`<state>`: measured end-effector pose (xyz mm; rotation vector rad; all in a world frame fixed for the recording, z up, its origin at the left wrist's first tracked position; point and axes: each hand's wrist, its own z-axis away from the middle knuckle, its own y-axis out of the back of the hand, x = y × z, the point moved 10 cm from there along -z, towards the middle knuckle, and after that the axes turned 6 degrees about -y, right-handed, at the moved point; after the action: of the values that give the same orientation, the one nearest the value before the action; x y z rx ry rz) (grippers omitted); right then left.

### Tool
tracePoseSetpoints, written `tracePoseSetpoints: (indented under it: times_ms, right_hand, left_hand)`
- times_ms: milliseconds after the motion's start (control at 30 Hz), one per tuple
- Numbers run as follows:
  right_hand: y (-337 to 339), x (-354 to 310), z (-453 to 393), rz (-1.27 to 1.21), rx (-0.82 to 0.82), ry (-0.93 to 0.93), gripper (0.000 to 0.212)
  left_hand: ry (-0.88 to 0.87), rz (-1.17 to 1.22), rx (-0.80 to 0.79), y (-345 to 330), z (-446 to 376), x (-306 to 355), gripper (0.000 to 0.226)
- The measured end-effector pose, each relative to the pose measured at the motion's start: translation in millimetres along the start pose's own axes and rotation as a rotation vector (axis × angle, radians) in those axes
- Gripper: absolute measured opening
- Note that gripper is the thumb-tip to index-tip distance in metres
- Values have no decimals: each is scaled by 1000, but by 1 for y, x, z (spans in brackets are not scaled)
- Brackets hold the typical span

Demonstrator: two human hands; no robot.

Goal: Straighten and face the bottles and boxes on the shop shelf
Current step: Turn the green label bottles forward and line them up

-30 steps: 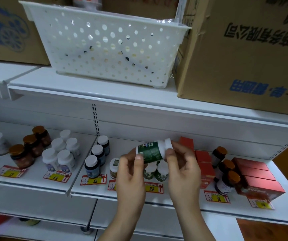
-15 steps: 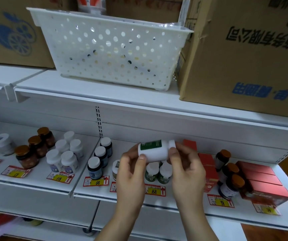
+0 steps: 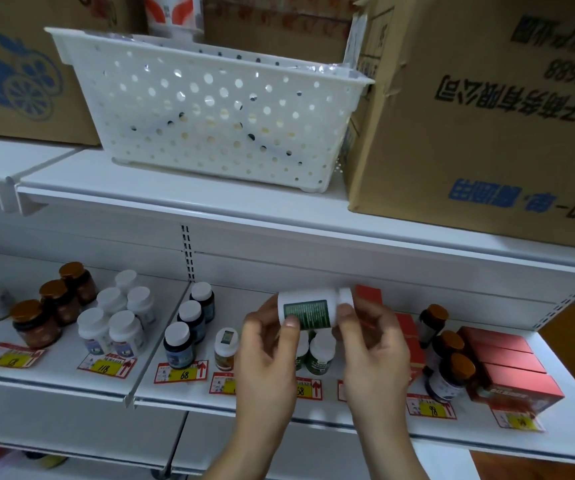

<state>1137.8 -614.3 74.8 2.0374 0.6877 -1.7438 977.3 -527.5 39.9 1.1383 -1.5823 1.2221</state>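
Note:
A white bottle with a green label (image 3: 308, 308) lies sideways in the air above the lower shelf (image 3: 262, 403), cap to the right. My left hand (image 3: 267, 355) grips its base end, thumb on the label. My right hand (image 3: 371, 344) pinches the cap end. Below the hands stand two green-labelled bottles (image 3: 319, 353), partly hidden. To the left are dark blue bottles with white caps (image 3: 189, 323) in a row and a small yellow-labelled bottle (image 3: 225, 348).
Red boxes (image 3: 508, 372) and amber-capped bottles (image 3: 447, 362) stand at the right; white bottles (image 3: 116, 320) and brown jars (image 3: 54, 306) at the left. The upper shelf carries a white perforated basket (image 3: 210, 112) and a cardboard box (image 3: 487, 109).
The bottle has been rotated between both hands, so more white plastic and a smaller green label panel face me. The camera view has tilted slightly downward.

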Motion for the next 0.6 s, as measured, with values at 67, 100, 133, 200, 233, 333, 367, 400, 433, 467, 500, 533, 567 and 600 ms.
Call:
tracePoseSetpoints:
  times_ms: [67,100,133,200,233,333,367,400,433,467,500,533,567,600]
  right_hand:
    - [-2,4,0,-2,-25,-21,12]
    - [-3,5,1,-5,-34,-26,15]
    - [-4,4,3,-4,-38,-19,19]
    - [-4,0,5,-8,-36,10,26]
    - [-4,-2,6,-11,-34,17,26]
    - [-2,-4,5,3,-9,24,21]
    - [0,-3,5,8,6,20,18]
    - [1,-1,5,12,16,12,15]
    - [1,2,5,22,18,2,11]
    - [0,5,6,28,14,-7,9]
    - [-1,7,7,31,7,-11,10]
    - [-2,7,8,29,-4,-14,13]
    - [-4,6,10,25,-19,-15,17]
    - [-6,4,11,14,-35,-17,21]
  left_hand:
    - [-8,-9,2,1,1,0,8]
    - [-7,-17,8,2,1,0,5]
    - [-3,-27,16,3,1,0,3]
    - [0,-53,19,5,-1,-1,13]
    - [5,-60,15,5,-1,-1,17]
    - [33,-57,-14,5,-1,-3,15]
    - [34,-43,-19,6,0,-3,11]
    - [34,-29,-23,6,1,-2,8]
    - [33,-25,-25,7,2,-3,9]
    - [33,-20,-22,9,3,-4,9]
    - [33,-21,-17,10,3,-4,9]
    - [35,-25,-14,11,3,-4,12]
    - [38,-29,-13,12,3,-4,17]
    - [42,-31,-13,12,3,-4,21]
